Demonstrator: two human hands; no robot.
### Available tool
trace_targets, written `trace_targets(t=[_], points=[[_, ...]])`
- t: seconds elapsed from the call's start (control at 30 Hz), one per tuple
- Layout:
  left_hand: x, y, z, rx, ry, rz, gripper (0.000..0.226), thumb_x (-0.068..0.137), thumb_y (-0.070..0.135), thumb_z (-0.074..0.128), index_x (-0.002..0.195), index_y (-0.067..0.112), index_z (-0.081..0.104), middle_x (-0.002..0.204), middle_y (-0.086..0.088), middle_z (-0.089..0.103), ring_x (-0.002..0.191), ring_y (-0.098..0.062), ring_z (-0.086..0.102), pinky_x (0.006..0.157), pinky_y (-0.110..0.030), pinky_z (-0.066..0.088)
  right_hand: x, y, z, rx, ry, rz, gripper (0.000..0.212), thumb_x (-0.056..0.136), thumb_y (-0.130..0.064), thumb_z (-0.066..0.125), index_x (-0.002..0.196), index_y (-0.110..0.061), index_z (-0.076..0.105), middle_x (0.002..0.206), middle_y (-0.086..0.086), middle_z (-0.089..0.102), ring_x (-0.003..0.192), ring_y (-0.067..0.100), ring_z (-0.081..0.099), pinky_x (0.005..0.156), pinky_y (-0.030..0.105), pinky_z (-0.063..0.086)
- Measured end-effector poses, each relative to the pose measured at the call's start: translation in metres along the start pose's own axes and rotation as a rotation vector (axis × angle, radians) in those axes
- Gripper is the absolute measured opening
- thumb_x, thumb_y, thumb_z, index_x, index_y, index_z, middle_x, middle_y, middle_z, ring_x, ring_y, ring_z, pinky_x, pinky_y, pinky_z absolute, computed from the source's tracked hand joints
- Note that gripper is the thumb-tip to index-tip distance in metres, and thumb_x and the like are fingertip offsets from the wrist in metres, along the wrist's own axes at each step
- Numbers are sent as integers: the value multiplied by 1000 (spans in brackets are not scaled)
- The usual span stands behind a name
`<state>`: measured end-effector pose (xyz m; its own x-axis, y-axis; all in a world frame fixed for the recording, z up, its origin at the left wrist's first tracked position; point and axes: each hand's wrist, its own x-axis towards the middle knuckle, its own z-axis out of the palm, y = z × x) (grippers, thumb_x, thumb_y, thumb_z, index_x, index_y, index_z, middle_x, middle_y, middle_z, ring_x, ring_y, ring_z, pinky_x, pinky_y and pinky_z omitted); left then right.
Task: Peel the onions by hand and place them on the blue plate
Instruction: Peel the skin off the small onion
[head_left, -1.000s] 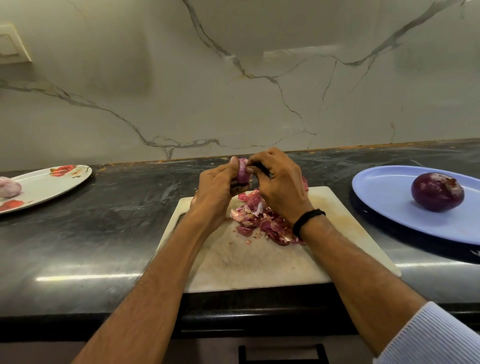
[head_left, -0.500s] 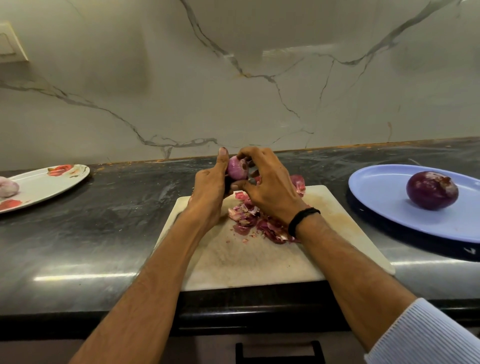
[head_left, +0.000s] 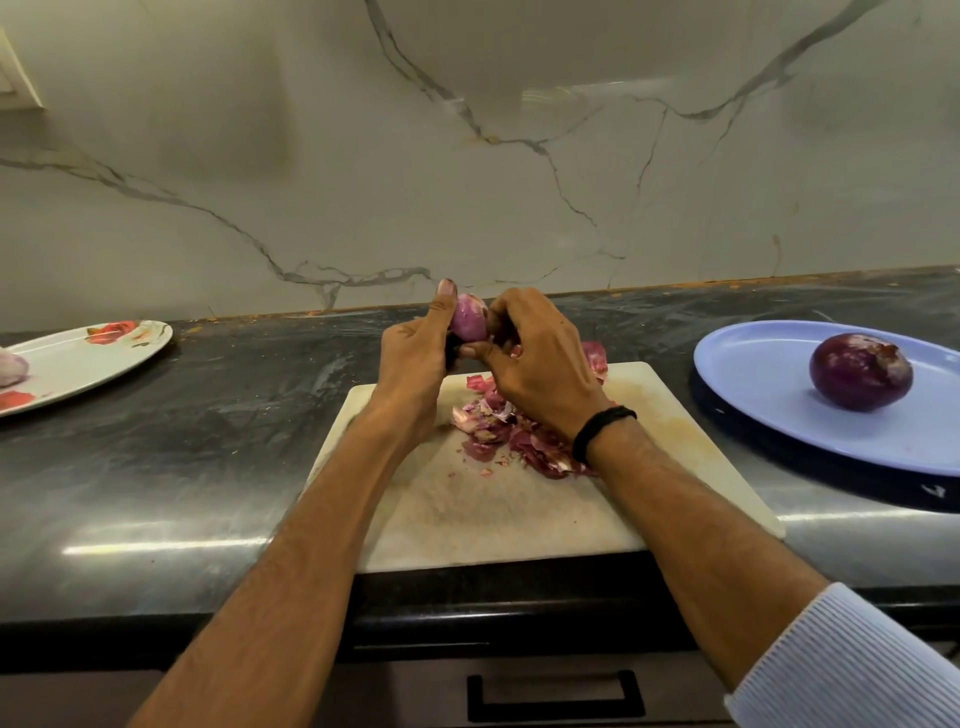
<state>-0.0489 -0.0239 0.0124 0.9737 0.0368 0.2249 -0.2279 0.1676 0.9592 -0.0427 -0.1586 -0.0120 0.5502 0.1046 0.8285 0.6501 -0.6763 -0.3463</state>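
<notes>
Mid-peel. Holding small pink-purple round onion (head_left: 467, 323) in the air over the 12 o'clock edge of the pale rectangular cutting board (head_left: 519, 514). Cupping its 9 o'clock side with left hand (head_left: 415, 364), thumb up along the skin. Pinching at its 3 o'clock side with curled right hand (head_left: 540, 369); cannot tell whether on loose skin or bulb. Suggest: steady with left, roll a little, strip with right in whole sheets, drop onto the heap of papery purple peelings (head_left: 498, 431). Check for dry patches before moving. Then carry toward 3 o'clock and set on the oval blue plate (head_left: 753, 374), beside the glossy dark purple onion (head_left: 860, 371), clear of the rim to avoid rolling onto the dark stone worktop (head_left: 208, 441). Next up, probably: pale onion (head_left: 10, 366) on the white floral plate (head_left: 78, 358) at 9 o'clock.
</notes>
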Motion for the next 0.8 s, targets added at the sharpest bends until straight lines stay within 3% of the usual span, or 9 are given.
trace_targets(t=[0.17,0.23,0.4,0.6,0.7,0.8], points=[[0,-2,-2,28,-10,23,40,101,42,55,89,10,76,80,-4,76,70,-11,68,76,-31,57,1,-4,-2,38,17,9,46,80,-18,81,114,-8,52,105,10,53,89,13,51,73,8,41],[-1,-2,-2,37,-24,21,40,101,43,55,90,11,76,80,-3,76,69,-10,66,80,-35,56,1,-4,-3,29,24,-1,47,81,-19,80,118,-9,53,106,11,51,90,14,52,74,7,40],[-1,-1,-3,16,-33,21,39,100,44,56,93,13,78,90,-12,75,82,-23,64,96,-53,53,1,-5,-3,-6,12,-26,37,85,-17,76,115,-7,58,107,11,53,90,13,52,76,5,39],[1,-4,-3,21,-40,42,42,101,42,55,93,7,76,82,-9,73,76,-18,63,76,-33,54,1,-3,-3,-23,59,-51,17,87,-8,71,100,-5,62,100,8,56,85,11,51,74,5,41],[2,-4,-3,-8,-10,49,40,101,41,55,92,7,75,92,-16,74,84,-22,67,81,-34,57,0,-4,-1,-17,65,-57,13,88,-11,72,92,-4,62,95,8,54,79,10,47,72,6,41],[3,-4,-1,-51,3,67,35,102,36,56,95,8,75,98,-17,75,90,-23,70,86,-36,60,1,-5,-1,25,84,-18,22,85,-13,76,98,-3,61,97,9,57,82,12,50,74,6,42]])
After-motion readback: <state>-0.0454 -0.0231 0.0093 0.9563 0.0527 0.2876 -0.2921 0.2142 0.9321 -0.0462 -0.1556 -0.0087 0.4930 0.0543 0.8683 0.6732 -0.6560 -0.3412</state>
